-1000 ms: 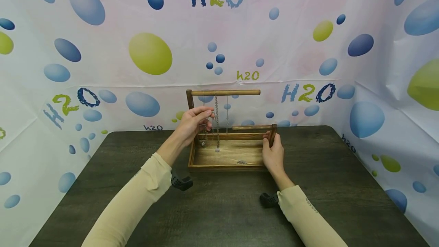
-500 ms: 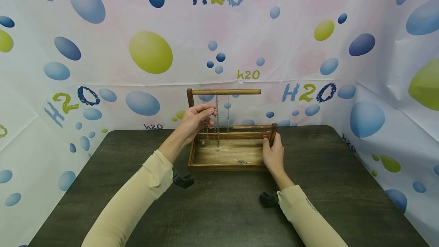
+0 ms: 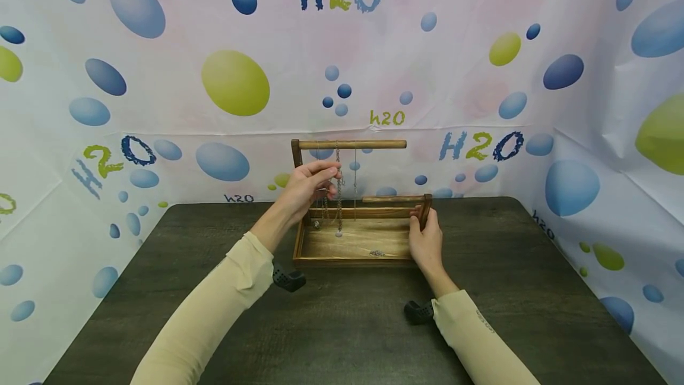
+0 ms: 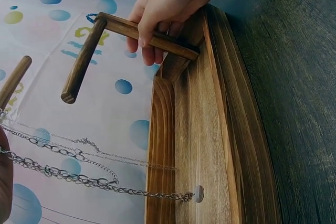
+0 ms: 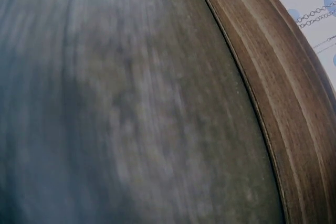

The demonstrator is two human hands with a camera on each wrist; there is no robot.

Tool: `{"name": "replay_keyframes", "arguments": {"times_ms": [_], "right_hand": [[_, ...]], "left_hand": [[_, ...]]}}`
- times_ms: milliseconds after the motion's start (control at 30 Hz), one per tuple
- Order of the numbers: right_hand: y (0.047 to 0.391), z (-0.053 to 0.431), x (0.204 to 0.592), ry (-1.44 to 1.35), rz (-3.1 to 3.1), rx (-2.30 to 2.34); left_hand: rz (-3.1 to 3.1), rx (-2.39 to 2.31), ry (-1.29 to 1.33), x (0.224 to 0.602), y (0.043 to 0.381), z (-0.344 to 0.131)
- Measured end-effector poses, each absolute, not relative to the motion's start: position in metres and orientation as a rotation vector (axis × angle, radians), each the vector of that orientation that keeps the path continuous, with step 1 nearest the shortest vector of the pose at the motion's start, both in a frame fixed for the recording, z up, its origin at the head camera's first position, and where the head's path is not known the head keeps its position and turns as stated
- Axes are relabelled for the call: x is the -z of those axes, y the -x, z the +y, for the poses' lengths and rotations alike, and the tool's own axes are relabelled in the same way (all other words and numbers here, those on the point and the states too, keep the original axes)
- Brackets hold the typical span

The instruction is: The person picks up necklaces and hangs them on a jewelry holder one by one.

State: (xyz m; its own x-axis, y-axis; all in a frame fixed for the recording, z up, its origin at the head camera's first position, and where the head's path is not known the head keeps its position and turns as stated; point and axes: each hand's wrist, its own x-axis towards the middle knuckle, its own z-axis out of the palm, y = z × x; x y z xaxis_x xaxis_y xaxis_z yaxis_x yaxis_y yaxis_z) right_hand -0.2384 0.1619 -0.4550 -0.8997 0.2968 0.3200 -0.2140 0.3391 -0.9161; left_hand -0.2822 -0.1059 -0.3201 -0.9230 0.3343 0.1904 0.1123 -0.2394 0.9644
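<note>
A wooden jewelry stand point(image 3: 352, 262) has a shallow tray, a tall bar point(image 3: 369, 144) at left and a lower bar point(image 3: 392, 198) at right. From the tall bar hang several silver chains, among them a thick chain necklace point(image 4: 126, 189) with a flat oval pendant point(image 4: 199, 193). My left hand point(image 3: 306, 186) pinches a thin silver chain point(image 4: 79, 153) between thumb and fingers, right beside the thick necklace. Its fingertips partly hide the chains. My right hand point(image 3: 426, 240) grips the wooden post point(image 4: 170, 44) under the lower bar, thumb on the near side.
A small heap of silver chain point(image 3: 376, 252) lies in the tray's right half. Another necklace with a round pendant point(image 3: 316, 224) hangs at left. The stand rests on a dark wooden table point(image 3: 342, 325), before a white printed backdrop point(image 3: 454, 94).
My left hand has shifted slightly right with the pinched chain, its fingertips now overlapping the thick necklace. The right hand keeps its grip on the post.
</note>
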Motion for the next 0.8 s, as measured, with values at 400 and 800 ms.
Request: {"name": "replay_keyframes", "arguments": {"times_ms": [400,800], "right_hand": [[0.238,0.161,0.455,0.07,-2.184,-1.581],[0.237,0.161,0.457,0.037,-2.174,-1.585]], "left_hand": [[1.896,-2.25,-0.528,0.319,0.288,-0.099],[2.008,-2.139,-0.606,0.311,0.299,-0.086]]}}
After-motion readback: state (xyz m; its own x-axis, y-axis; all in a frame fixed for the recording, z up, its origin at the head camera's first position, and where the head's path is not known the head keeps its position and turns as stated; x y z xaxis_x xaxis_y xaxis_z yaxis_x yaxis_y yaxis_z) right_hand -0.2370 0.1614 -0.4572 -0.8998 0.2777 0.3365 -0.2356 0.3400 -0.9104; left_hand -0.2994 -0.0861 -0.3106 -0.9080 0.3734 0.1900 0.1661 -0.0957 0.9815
